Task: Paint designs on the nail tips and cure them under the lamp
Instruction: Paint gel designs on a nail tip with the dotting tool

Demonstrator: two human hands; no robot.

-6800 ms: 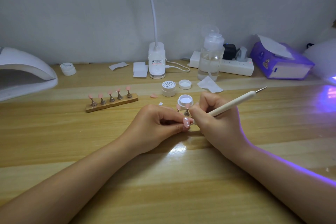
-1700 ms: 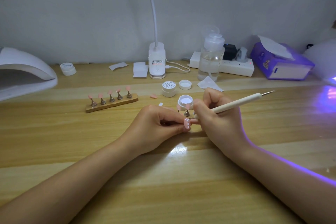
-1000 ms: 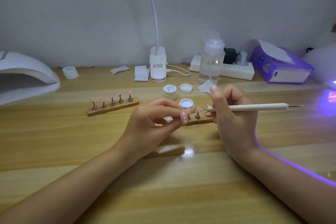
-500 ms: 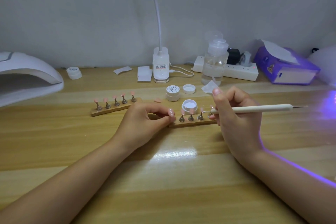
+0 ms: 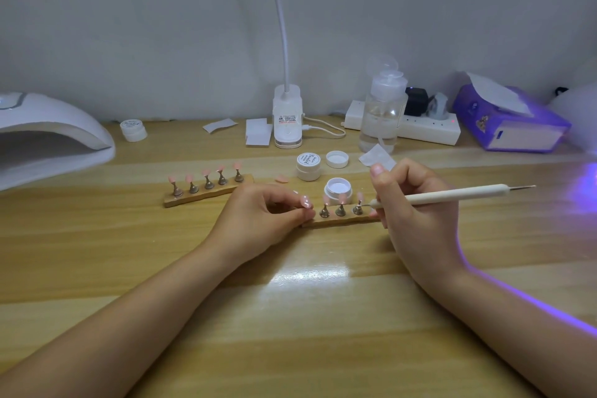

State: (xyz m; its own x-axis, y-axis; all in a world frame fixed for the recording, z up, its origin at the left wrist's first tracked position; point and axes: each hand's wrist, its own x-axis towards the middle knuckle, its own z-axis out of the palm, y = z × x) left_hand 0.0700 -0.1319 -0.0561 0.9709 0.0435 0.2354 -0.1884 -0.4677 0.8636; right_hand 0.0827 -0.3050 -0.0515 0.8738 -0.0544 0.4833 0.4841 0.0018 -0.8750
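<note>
A dotted nail tip (image 5: 305, 202), held up a second ago, is now pinched low by the left hand (image 5: 262, 220) beside the holder strip (image 5: 339, 220). The dotting pen (image 5: 452, 195) is gripped by the right hand (image 5: 416, 213); reseating seems under way.

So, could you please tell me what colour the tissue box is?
Purple tissue box, with a white front panel; head view.

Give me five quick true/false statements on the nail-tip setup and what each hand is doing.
1. The right hand holds the dotting pen. True.
2. The far wooden strip carries five tip stands. True.
3. The jar behind the near strip is capped. False: it stands open; a loose lid lies further back.
4. The left hand rests flat and empty on the table. False: it pinches a pink nail tip.
5. The big white curing lamp sits at far left. True.
</note>
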